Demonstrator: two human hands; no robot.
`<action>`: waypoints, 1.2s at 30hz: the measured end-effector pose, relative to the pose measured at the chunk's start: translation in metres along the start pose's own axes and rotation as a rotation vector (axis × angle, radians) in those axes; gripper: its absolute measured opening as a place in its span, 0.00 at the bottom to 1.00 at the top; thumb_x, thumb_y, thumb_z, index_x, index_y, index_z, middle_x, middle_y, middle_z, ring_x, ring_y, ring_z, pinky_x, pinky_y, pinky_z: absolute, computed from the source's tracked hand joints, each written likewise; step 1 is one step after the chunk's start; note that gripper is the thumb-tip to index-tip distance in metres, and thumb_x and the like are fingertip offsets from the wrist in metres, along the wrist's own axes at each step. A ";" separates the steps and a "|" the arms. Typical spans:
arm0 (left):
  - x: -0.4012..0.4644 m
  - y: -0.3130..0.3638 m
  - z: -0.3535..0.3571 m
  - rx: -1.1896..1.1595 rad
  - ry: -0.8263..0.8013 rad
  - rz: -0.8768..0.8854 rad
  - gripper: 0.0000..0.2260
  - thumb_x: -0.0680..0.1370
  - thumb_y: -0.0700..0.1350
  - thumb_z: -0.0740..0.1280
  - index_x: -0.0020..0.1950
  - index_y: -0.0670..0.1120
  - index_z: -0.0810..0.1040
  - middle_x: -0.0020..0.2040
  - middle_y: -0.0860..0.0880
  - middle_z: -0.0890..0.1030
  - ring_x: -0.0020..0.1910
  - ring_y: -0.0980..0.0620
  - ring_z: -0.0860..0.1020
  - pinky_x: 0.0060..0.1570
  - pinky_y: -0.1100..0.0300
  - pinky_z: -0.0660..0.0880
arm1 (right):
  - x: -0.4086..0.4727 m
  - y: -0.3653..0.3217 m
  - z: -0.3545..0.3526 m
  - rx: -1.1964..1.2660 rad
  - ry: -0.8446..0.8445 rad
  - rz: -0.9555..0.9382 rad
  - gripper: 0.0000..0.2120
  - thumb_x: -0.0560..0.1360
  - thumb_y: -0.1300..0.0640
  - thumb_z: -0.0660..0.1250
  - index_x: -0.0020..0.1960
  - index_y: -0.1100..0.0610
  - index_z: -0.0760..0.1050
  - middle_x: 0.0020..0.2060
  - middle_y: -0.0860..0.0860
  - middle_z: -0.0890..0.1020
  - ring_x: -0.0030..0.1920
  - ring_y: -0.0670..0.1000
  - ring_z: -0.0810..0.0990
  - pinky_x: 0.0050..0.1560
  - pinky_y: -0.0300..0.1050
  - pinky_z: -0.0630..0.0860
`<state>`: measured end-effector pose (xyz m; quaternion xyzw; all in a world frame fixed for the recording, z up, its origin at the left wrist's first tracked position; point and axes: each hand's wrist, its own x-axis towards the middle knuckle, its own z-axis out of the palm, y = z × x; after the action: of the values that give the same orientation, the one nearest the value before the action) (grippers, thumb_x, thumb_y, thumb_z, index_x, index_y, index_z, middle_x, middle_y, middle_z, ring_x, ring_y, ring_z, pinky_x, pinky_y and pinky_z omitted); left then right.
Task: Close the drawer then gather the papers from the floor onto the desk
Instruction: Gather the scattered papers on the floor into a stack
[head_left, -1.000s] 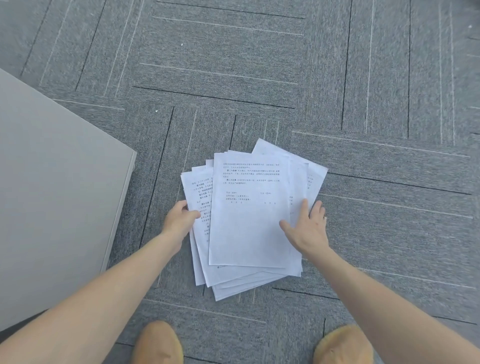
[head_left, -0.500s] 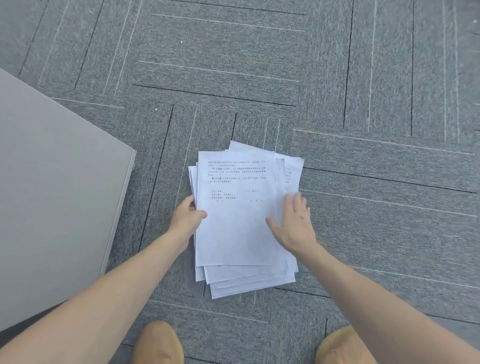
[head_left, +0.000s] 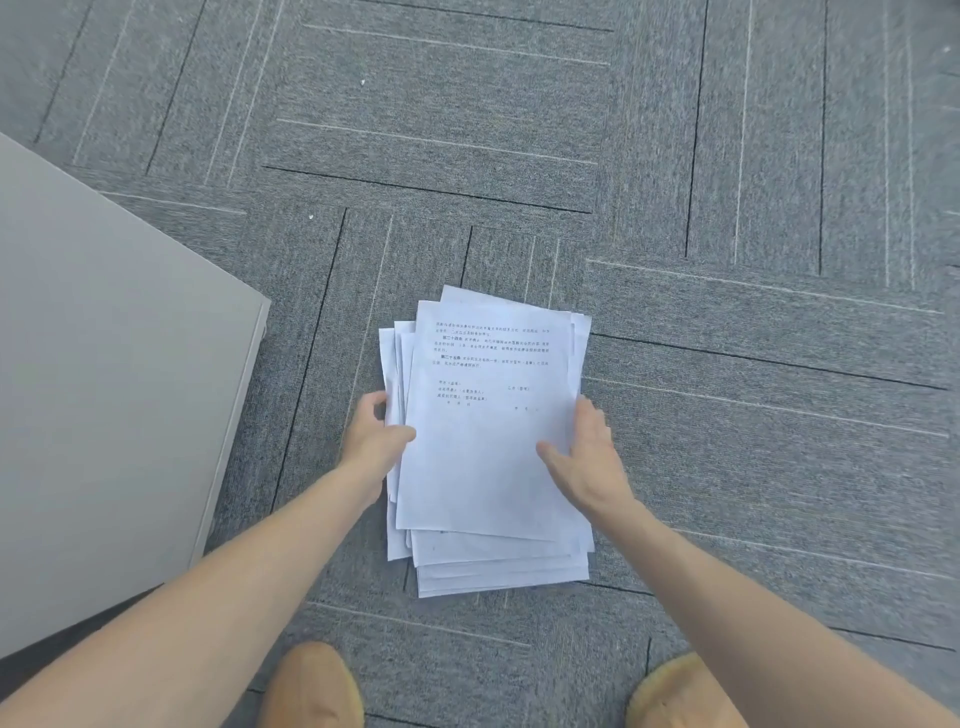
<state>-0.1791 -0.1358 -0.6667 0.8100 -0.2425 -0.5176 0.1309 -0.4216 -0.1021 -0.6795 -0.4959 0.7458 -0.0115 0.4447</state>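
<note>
Several white printed papers lie in a loose stack on the grey carpet, top sheet face up with black text. My left hand grips the stack's left edge, thumb on top and fingers curled at the side. My right hand presses flat against the right edge, fingers together and thumb resting on the top sheet. The sheets sit roughly squared, with lower ones sticking out at the bottom and left. No drawer is in view.
A beige flat-topped cabinet or desk unit fills the left side, its corner close to the stack. Two tan shoes stand just below the papers. Grey carpet tiles stretch around.
The fanned-out sheets have been pushed together into a narrower stack. My right hand slid leftward from the outer sheets to the stack's right edge, and my left hand closed on the left edge.
</note>
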 end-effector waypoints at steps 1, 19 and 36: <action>0.001 -0.003 -0.002 0.001 0.022 -0.040 0.25 0.73 0.36 0.68 0.69 0.47 0.68 0.60 0.46 0.75 0.55 0.46 0.75 0.55 0.52 0.74 | -0.003 0.001 0.000 0.012 0.069 0.051 0.35 0.79 0.51 0.62 0.80 0.62 0.51 0.79 0.59 0.58 0.79 0.59 0.56 0.77 0.53 0.56; 0.005 -0.021 -0.003 -0.075 -0.172 -0.119 0.14 0.77 0.38 0.68 0.61 0.43 0.73 0.56 0.44 0.81 0.55 0.42 0.81 0.53 0.46 0.79 | 0.000 -0.011 0.015 -0.092 0.034 0.120 0.10 0.77 0.57 0.60 0.55 0.62 0.70 0.61 0.57 0.67 0.61 0.59 0.68 0.61 0.53 0.70; -0.016 -0.007 -0.012 -0.315 -0.380 -0.086 0.18 0.79 0.30 0.63 0.67 0.43 0.71 0.63 0.41 0.79 0.58 0.40 0.79 0.60 0.44 0.75 | -0.001 -0.007 -0.011 0.315 -0.178 0.194 0.23 0.66 0.47 0.64 0.58 0.56 0.78 0.54 0.54 0.84 0.54 0.59 0.82 0.60 0.58 0.78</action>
<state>-0.1721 -0.1217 -0.6526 0.6774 -0.1446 -0.6970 0.1853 -0.4239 -0.1092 -0.6687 -0.3452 0.7367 -0.0411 0.5800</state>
